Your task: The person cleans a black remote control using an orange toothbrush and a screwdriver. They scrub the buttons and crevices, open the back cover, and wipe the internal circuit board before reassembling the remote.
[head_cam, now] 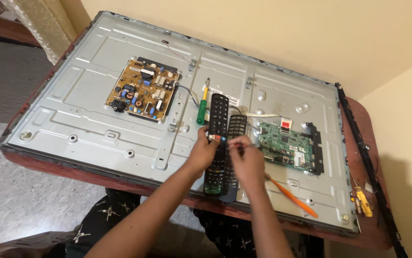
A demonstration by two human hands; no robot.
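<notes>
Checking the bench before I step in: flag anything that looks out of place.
The black remote is split open, its separated cover beside it under both hands. A black trim strip lies loose along the table's right edge.

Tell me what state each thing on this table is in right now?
Television: face down, back cover off, metal panel bare.
Brown circuit board: exposed, mounted on panel.
Green circuit board: exposed, mounted on panel.
Remote control: lying on panel, opened, its back shell beside it.
Green screwdriver: lying loose.
Left hand: gripping remote.
Right hand: holding an orange-handled tool.
</notes>
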